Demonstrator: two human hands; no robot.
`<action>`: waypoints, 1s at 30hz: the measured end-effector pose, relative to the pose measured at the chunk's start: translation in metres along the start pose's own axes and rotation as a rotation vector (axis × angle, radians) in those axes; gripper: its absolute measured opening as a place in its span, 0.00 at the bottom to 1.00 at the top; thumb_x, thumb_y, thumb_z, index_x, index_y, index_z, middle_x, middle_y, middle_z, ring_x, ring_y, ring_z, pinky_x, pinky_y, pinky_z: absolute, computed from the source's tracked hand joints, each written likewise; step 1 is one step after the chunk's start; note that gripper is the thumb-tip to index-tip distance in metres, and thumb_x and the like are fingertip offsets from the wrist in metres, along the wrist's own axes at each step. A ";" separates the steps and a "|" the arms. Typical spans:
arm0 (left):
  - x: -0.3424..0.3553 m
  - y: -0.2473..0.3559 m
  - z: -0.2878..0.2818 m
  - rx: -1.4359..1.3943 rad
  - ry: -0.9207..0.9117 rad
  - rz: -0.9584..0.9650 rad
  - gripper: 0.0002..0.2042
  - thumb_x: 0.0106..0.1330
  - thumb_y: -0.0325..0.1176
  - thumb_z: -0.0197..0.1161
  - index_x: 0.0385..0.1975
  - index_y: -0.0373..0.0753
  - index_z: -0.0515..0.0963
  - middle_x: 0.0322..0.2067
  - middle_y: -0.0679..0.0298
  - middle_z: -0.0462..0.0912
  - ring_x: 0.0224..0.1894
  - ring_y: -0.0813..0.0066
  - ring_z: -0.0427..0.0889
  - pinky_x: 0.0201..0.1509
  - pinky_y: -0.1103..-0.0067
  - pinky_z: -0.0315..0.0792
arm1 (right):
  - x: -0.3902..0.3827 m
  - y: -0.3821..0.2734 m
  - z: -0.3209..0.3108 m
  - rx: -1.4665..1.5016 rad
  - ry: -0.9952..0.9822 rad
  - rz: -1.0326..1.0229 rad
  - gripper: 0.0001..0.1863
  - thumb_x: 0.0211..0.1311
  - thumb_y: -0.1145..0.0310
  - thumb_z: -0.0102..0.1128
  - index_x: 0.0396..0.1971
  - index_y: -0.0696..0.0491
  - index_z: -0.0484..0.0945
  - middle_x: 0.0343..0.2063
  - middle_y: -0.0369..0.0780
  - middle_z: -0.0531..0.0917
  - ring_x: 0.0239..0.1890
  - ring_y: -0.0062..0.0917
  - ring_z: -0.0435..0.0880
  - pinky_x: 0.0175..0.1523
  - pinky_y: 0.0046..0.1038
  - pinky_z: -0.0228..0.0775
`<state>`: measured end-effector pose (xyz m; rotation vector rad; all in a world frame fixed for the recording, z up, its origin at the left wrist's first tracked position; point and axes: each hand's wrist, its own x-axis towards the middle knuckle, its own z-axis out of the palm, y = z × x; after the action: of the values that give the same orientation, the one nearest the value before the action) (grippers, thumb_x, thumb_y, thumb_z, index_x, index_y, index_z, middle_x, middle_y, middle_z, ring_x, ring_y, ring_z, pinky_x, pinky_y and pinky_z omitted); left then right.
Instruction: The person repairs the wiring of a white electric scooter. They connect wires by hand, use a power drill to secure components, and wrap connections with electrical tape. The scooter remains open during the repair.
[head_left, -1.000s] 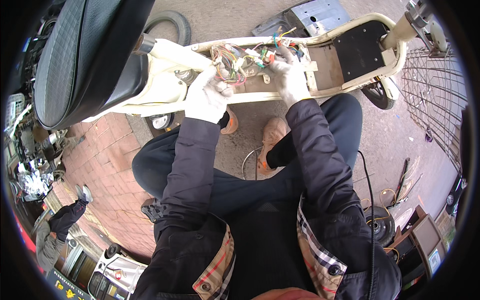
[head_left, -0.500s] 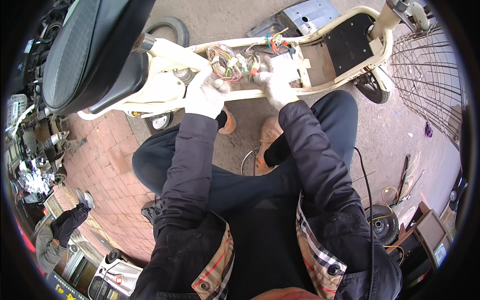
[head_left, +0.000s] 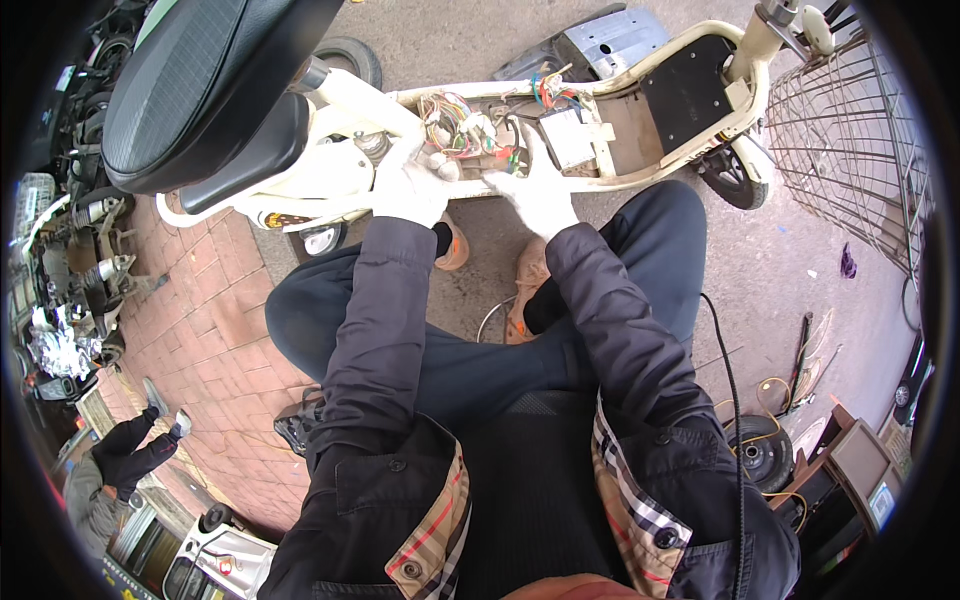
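Note:
A cream electric scooter frame [head_left: 640, 172] lies across the far side, its floor compartment uncovered. Inside it sits a tangled bundle of coloured wires [head_left: 458, 122] with white connectors. A flat silvery box [head_left: 567, 138] rests in the compartment to the right of the wires. My left hand [head_left: 410, 188], in a white glove, is at the near left edge of the bundle; its fingers are curled closed, and what they hold is hidden. My right hand [head_left: 540, 195], also white-gloved, is over the near frame rail between wires and box, with thumb and forefinger apart and nothing visible between them.
A black seat [head_left: 200, 90] rises at left, and a wire basket [head_left: 850, 150] stands at right. Beyond the frame are a tyre [head_left: 350, 62] and a grey metal cover [head_left: 612, 42]. A small wheel [head_left: 762, 458] lies at lower right. Another person [head_left: 110, 475] is at lower left.
My right hand has drawn back toward me and left, its fingers spreading apart and uncovering the silvery box. My left hand stays nearly in place. The whole view has shifted slightly.

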<state>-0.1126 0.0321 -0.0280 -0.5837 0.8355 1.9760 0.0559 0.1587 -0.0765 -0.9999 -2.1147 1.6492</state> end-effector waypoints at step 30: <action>-0.005 -0.013 -0.045 0.108 -0.224 -0.111 0.06 0.74 0.26 0.62 0.47 0.39 0.79 0.38 0.59 0.88 0.29 0.72 0.85 0.31 0.77 0.81 | 0.013 0.003 -0.041 -0.219 0.428 -0.054 0.14 0.66 0.74 0.62 0.49 0.58 0.87 0.44 0.47 0.89 0.48 0.33 0.89 0.57 0.31 0.78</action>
<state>-0.0956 0.0006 -0.0582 -0.3315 0.7489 1.8428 0.0720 0.1974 -0.0689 -1.2204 -2.0283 1.0729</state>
